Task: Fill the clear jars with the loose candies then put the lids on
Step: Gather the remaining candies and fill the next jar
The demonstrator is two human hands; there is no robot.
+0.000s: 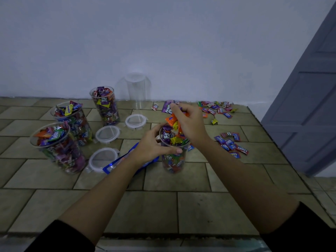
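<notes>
Clear jar being filled (174, 160): upright on the tiled bench (200, 206), right of centre, long axis vertical, open mouth upward. It is packed with wrapped candies almost to the rim. The wall is gripped just below the rim by the left hand (151, 145), fingers curled round it. A bunch of candies (173, 122) is clutched in the closed fingers of the right hand (190, 122), directly over the mouth.

Filled jars, three (60, 148) (72, 122) (105, 104): upright at left, heaped to the top, none lidded.

Empty jar (136, 91): upright at the rear, by the wall; whether a lid sits on it cannot be told.

Lids, three (136, 121) (107, 134) (103, 159): laid flat between the filled jars and the jar being filled.

Loose candies: one scatter at near right (231, 142), another at rear right (216, 108).

Blue bag (127, 159): flat under the left forearm.

Progress, as judged: three jars filled, a fourth nearly so, a fifth not begun; all lidding is left to be done.
</notes>
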